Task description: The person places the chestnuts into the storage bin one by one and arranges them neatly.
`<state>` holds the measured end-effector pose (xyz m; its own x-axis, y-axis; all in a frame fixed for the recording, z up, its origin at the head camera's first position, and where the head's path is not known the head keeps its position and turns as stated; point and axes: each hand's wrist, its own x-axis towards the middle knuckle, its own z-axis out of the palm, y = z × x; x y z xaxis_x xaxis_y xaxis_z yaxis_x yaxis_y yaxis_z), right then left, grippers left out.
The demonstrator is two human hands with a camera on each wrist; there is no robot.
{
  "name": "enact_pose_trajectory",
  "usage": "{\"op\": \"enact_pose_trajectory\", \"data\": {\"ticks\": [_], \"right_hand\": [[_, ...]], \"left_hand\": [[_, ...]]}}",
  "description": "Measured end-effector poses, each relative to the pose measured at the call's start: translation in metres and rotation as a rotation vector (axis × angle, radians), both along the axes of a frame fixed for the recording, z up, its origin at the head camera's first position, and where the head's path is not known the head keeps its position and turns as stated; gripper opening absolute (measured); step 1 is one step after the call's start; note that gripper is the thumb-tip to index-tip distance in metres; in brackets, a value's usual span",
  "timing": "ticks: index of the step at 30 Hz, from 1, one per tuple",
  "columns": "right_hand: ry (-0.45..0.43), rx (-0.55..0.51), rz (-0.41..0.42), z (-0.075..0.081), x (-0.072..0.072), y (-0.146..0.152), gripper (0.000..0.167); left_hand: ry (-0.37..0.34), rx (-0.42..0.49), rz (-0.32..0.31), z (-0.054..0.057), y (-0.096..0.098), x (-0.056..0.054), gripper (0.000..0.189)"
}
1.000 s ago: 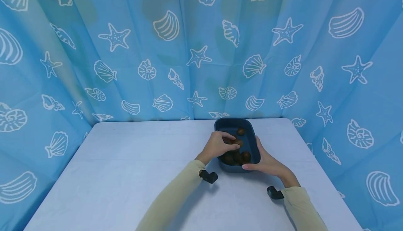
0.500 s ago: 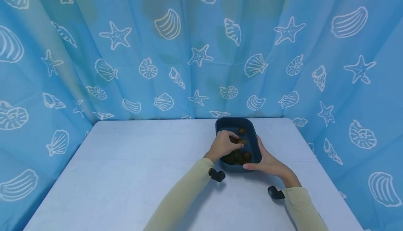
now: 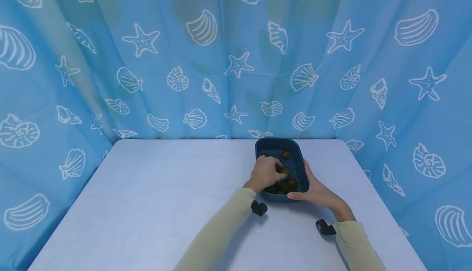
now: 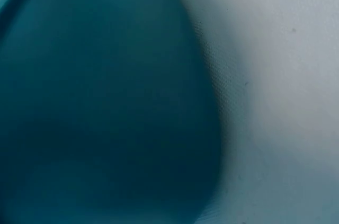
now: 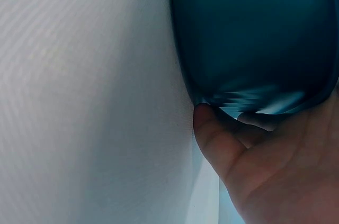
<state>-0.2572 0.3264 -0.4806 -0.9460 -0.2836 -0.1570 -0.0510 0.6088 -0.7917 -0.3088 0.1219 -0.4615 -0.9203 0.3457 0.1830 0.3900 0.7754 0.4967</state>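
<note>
A dark blue rectangular tub (image 3: 302,172) stands at the back right of the white table in the head view, with several round brown things inside. My left hand (image 3: 266,171) reaches in over its left rim, and its curled fingers and thumb pinch a round brown thing (image 3: 284,171). Two more show clear of the hand: a round brown thing (image 3: 286,154) near the far end and a round brown thing (image 3: 291,184) in the near cluster. My right hand (image 3: 318,191) grips the tub's near right corner, thumb at the front. In the right wrist view, the right palm (image 5: 286,166) lies along the tub wall.
The white table (image 3: 166,197) runs up to a blue curtain (image 3: 184,58) with white shell and starfish prints at the back and sides. A black wrist camera (image 3: 259,208) sits on the left wrist and another wrist camera (image 3: 325,227) on the right.
My left hand has moved further right into the tub, its fingers shifting with the round brown thing slightly toward the near end. The right hand keeps its hold on the tub.
</note>
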Motion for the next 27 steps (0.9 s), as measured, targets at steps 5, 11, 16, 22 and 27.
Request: {"op": "enact_pose_trajectory", "data": {"ticks": [5,11,16,22,27], "right_hand": [[0.024,-0.010,0.009,0.0009,0.0009,0.0009,0.130],[0.015,-0.018,0.013,0.0006,-0.0005,0.0028,0.131],[0.016,-0.020,0.012,0.0005,0.0003,0.0027,0.131],[0.024,-0.019,0.008,0.0002,0.0000,0.0024,0.130],[0.029,-0.024,0.012,-0.0010,-0.0011,0.0018,0.129]], "left_hand": [[-0.009,-0.042,0.008,0.0011,0.0023,0.0005,0.030],[0.019,-0.105,0.010,0.0029,0.0028,0.0013,0.032],[0.037,-0.122,0.008,0.0021,0.0026,0.0015,0.031],[0.050,-0.147,-0.002,0.0020,0.0025,0.0009,0.033],[0.039,-0.126,-0.003,0.0020,0.0018,0.0006,0.036]]}}
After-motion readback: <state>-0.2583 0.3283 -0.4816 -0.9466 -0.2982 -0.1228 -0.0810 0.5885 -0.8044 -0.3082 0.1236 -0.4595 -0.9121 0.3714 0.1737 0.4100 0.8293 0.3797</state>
